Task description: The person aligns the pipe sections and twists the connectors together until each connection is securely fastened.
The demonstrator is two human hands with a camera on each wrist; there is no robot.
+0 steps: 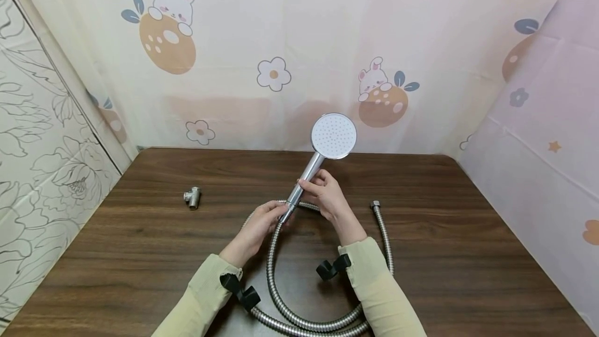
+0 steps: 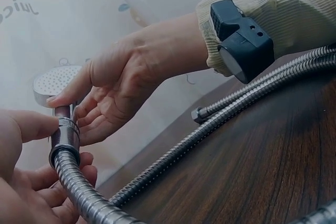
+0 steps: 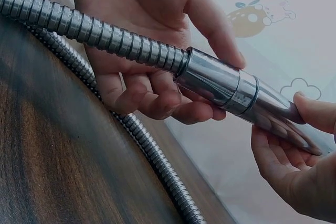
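Observation:
A chrome shower head (image 1: 334,135) with a round white spray face is held tilted above the table, its face toward the head camera. My right hand (image 1: 329,196) grips its handle (image 1: 306,173) between thumb and fingers. At the handle's lower end, my left hand (image 1: 259,228) pinches the metal connector (image 3: 210,77) of the flexible hose (image 3: 105,35). In the right wrist view the connector sits flush against the handle, with a thin ring at the joint. From there the hose loops down over the table between my forearms.
On the left of the brown wooden table (image 1: 140,254) lies a small chrome tee fitting (image 1: 192,197). The hose's other end, with a hex nut (image 1: 375,204), lies right of my right hand. A patterned curtain (image 1: 309,30) hangs behind the table.

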